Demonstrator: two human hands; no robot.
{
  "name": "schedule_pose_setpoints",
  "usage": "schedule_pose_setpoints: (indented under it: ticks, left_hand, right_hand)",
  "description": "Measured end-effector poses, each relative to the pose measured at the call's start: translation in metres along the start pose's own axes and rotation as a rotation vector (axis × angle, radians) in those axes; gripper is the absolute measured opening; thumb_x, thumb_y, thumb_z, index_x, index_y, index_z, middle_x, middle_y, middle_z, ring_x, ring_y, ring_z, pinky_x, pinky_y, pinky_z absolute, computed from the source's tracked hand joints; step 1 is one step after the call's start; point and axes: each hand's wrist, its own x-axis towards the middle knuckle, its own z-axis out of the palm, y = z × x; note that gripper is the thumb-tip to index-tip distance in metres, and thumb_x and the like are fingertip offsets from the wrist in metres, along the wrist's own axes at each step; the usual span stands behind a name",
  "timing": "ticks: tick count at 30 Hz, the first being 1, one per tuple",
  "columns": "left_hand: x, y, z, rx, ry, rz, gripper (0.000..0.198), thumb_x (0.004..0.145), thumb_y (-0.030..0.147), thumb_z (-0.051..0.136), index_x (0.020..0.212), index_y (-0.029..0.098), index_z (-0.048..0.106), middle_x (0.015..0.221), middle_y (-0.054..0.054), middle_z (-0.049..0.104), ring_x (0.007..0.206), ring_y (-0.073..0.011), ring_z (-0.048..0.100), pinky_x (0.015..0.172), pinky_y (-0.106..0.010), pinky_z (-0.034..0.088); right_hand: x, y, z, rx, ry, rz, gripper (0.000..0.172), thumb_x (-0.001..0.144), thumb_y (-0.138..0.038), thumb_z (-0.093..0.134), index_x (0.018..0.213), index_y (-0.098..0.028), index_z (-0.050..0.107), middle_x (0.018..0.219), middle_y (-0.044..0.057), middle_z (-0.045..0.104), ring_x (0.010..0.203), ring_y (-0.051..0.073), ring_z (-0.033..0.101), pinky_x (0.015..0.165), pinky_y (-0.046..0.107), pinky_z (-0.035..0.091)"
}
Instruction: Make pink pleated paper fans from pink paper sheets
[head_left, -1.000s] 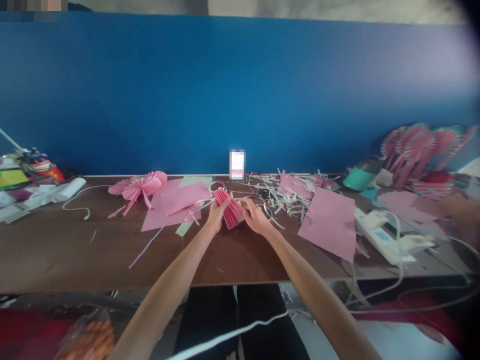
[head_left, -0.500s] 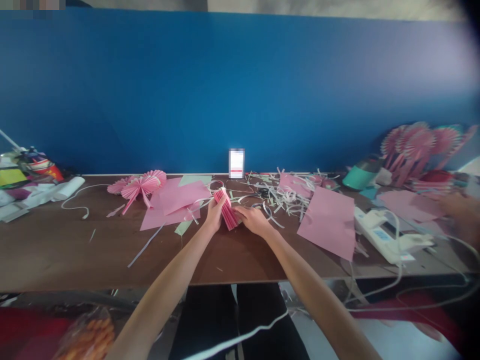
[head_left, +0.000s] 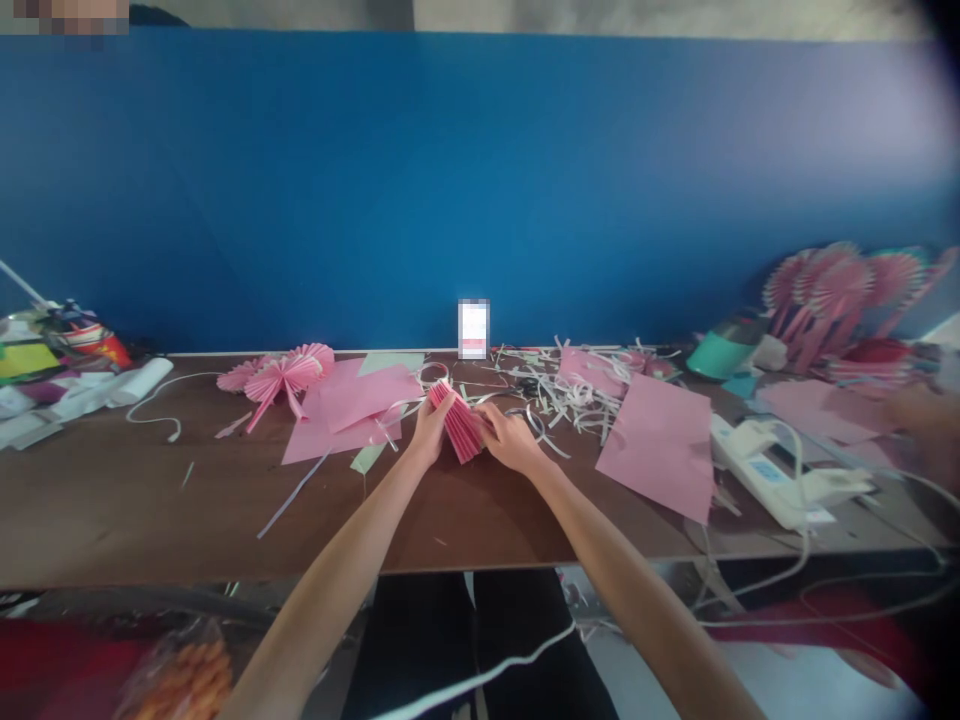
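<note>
A strip of pink pleated paper (head_left: 460,432) is held tilted above the brown table (head_left: 225,510), its folds slightly fanned at the lower end. My left hand (head_left: 430,425) is closed around its upper left side. At its right edge, the fingers of my right hand (head_left: 506,435) are pinched on the folds. To the left lie finished pink paper fans (head_left: 281,375) and flat pink sheets (head_left: 352,400). Another pink sheet (head_left: 660,445) lies right of my right hand.
White paper scraps (head_left: 585,395) are heaped behind my right hand. A lit phone (head_left: 473,330) leans on the blue wall (head_left: 472,180). At right are a white power strip (head_left: 761,480) with cables, a teal container (head_left: 718,352), more pink fans (head_left: 832,285) and another person's blurred hand (head_left: 926,430).
The pleated paper has spread a little wider at its lower end. My right hand has shifted slightly to the right and up along its edge. My left hand keeps its hold.
</note>
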Motion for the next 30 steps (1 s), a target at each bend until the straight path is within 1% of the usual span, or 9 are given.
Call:
schedule_pose_setpoints:
  ticks: [2,4,8,11,14,17,22,25,30]
  left_hand:
    - [-0.0008,0.0006,0.0002,-0.037,0.006,-0.010,0.036,0.069,0.040,0.077,0.090,0.017,0.059,0.080,-0.001,0.064,0.073,-0.0144,0.061,0.072,-0.028,0.048]
    - [-0.0015,0.0010,0.0005,-0.062,-0.014,-0.012,0.037,0.069,0.039,0.077,0.092,0.017,0.059,0.083,-0.002,0.065,0.076,-0.0147,0.062,0.075,-0.029,0.049]
    - [-0.0022,0.0013,0.0012,-0.068,-0.034,-0.030,0.038,0.067,0.038,0.079,0.091,0.017,0.059,0.081,-0.001,0.064,0.073,-0.0132,0.061,0.071,-0.027,0.048]
    - [-0.0025,0.0019,0.0019,-0.051,-0.010,-0.046,0.038,0.065,0.038,0.080,0.088,0.017,0.059,0.079,0.000,0.064,0.071,-0.0128,0.060,0.070,-0.027,0.047]
    - [-0.0027,0.0026,0.0023,-0.019,0.015,-0.040,0.037,0.065,0.038,0.080,0.086,0.017,0.059,0.077,0.000,0.064,0.070,-0.0131,0.060,0.072,-0.028,0.047]
    - [-0.0030,0.0019,0.0021,0.031,-0.007,-0.016,0.034,0.066,0.037,0.078,0.087,0.016,0.060,0.078,-0.001,0.064,0.072,-0.0137,0.060,0.073,-0.028,0.047]
    - [-0.0034,-0.0010,0.0027,0.138,-0.035,0.026,0.026,0.067,0.033,0.076,0.082,0.016,0.062,0.077,-0.003,0.065,0.076,-0.0180,0.061,0.072,-0.030,0.048]
    - [-0.0027,-0.0010,0.0022,0.166,-0.047,0.003,0.023,0.067,0.032,0.074,0.079,0.016,0.063,0.074,-0.003,0.064,0.074,-0.0184,0.061,0.070,-0.029,0.048]
    - [0.0004,-0.0014,-0.0033,0.223,-0.132,-0.011,0.022,0.071,0.034,0.071,0.079,0.016,0.064,0.073,-0.003,0.063,0.068,-0.0160,0.058,0.067,-0.028,0.046]
  right_hand:
    - [0.0002,-0.0005,-0.0013,-0.025,0.036,0.030,0.036,0.089,-0.025,0.047,0.125,-0.022,0.048,0.094,0.004,0.071,0.072,0.021,0.066,0.063,0.026,0.043]
    - [0.0007,-0.0013,-0.0025,-0.028,0.074,0.038,0.037,0.088,-0.024,0.047,0.125,-0.022,0.047,0.099,0.005,0.070,0.075,0.021,0.066,0.063,0.026,0.043]
    - [0.0015,-0.0018,-0.0029,-0.015,0.120,0.043,0.047,0.086,-0.024,0.049,0.132,-0.021,0.040,0.102,0.007,0.070,0.083,0.023,0.066,0.067,0.028,0.045]
    - [0.0015,-0.0011,-0.0020,-0.024,0.080,0.048,0.045,0.088,-0.025,0.049,0.132,-0.023,0.042,0.098,0.005,0.071,0.081,0.022,0.067,0.067,0.027,0.046]
    - [0.0015,-0.0005,-0.0018,-0.018,0.049,0.013,0.033,0.091,-0.023,0.046,0.123,-0.027,0.052,0.107,0.004,0.069,0.087,0.021,0.066,0.070,0.026,0.046]
    - [0.0018,0.0005,-0.0025,0.016,0.029,-0.046,0.030,0.093,-0.021,0.045,0.120,-0.027,0.056,0.114,0.004,0.066,0.095,0.020,0.064,0.075,0.027,0.046]
    - [0.0018,0.0024,-0.0044,0.056,-0.012,-0.127,0.027,0.093,-0.019,0.046,0.112,-0.026,0.063,0.108,0.005,0.067,0.096,0.019,0.063,0.077,0.026,0.046]
    - [0.0011,0.0022,-0.0052,0.071,-0.022,-0.140,0.026,0.093,-0.019,0.046,0.111,-0.026,0.064,0.107,0.005,0.068,0.097,0.019,0.063,0.079,0.026,0.045]
    - [-0.0001,0.0041,-0.0064,0.063,-0.050,-0.049,0.029,0.093,-0.030,0.049,0.122,-0.026,0.054,0.095,0.003,0.072,0.083,0.020,0.067,0.073,0.027,0.045]
